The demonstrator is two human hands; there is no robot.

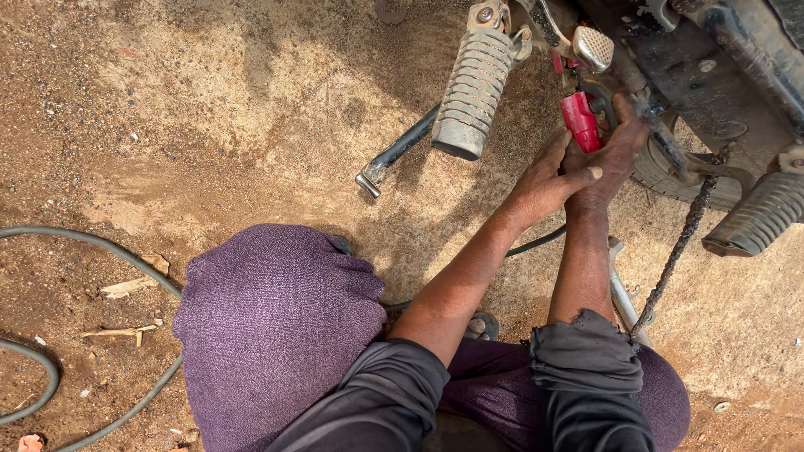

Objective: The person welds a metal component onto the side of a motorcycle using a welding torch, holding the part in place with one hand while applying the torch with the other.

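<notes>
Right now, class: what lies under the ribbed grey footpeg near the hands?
Under the footpeg lies bare sandy ground, and a dark metal bar slants out from beneath it. The bar's upper end is covered by the peg.

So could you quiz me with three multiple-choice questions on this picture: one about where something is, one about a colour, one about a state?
1. Where is the red-handled tool?
A. Lying by the hose
B. Between both hands, under the motorcycle
C. On the purple knee

2. What colour are the trousers over the knee?
A. Purple
B. Green
C. White

3. How is the chain?
A. Coiled on a bench
B. Wrapped round the footpeg
C. Hanging loose toward the ground

Answers: 1 B, the left hand and right hand close around it by the motorcycle; 2 A, the cloth is purple; 3 C, it dangles slack down to the dirt.
</notes>
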